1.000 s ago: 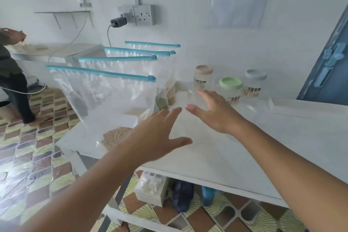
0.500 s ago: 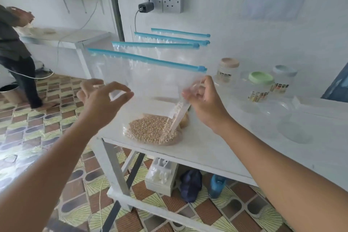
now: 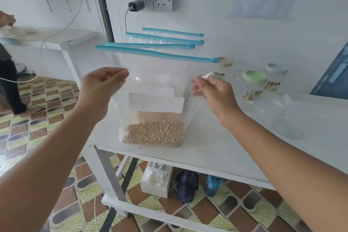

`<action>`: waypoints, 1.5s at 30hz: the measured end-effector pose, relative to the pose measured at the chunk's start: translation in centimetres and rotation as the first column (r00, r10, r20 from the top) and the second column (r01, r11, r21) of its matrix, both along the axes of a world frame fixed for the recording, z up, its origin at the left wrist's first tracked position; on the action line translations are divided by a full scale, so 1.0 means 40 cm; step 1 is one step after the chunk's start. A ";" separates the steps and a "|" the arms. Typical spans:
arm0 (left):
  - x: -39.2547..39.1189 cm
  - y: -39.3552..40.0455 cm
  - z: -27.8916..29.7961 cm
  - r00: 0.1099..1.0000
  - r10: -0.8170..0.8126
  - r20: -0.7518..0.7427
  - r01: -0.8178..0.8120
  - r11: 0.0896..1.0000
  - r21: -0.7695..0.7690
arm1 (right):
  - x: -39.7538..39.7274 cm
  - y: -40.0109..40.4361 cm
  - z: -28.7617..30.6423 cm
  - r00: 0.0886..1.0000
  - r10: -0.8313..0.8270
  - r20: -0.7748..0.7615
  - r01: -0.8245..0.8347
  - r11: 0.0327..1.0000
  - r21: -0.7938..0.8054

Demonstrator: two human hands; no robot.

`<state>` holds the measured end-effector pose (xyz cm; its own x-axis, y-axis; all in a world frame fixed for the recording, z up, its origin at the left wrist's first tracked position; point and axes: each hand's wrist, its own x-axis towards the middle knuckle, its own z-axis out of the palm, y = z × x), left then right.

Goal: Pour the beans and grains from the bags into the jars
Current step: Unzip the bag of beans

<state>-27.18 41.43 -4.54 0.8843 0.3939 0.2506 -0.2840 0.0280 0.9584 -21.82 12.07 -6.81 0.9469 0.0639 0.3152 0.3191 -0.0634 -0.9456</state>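
Observation:
A clear zip bag (image 3: 156,84) with a blue slider top stands upright near the table's front left corner, with pale beans (image 3: 153,133) in its bottom. My left hand (image 3: 102,88) pinches its left edge and my right hand (image 3: 213,93) pinches its right edge, both just under the zip. Three more blue-topped bags (image 3: 162,40) stand behind it against the wall. To the right stand a tan-lidded jar (image 3: 222,69), a green-lidded jar (image 3: 254,84) and a grey-lidded jar (image 3: 275,77). A lidless clear jar (image 3: 288,120) sits further right.
The white table (image 3: 216,149) has its left edge beside the bag. Under it lie a white box (image 3: 156,181), a dark cap (image 3: 187,184) and a blue bottle (image 3: 211,185). A person (image 3: 7,73) stands at another table far left. A charger (image 3: 135,5) is plugged into the wall socket.
Both hands reached forward from open and took the front bag by its side edges. The bag now stands upright, pulled taut, with the beans settled at its bottom.

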 end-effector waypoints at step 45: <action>0.230 -0.872 0.158 0.952 -0.231 0.202 -0.070 0.477 0.876 | 0.089 -0.617 0.096 0.973 -0.227 0.036 0.216 0.958 0.190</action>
<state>-17.97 6.53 1.76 0.7395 -0.2286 0.6332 -0.5582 -0.7340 0.3868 -18.28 -12.61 -2.99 0.9108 -0.2096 0.3558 0.3705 0.0342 -0.9282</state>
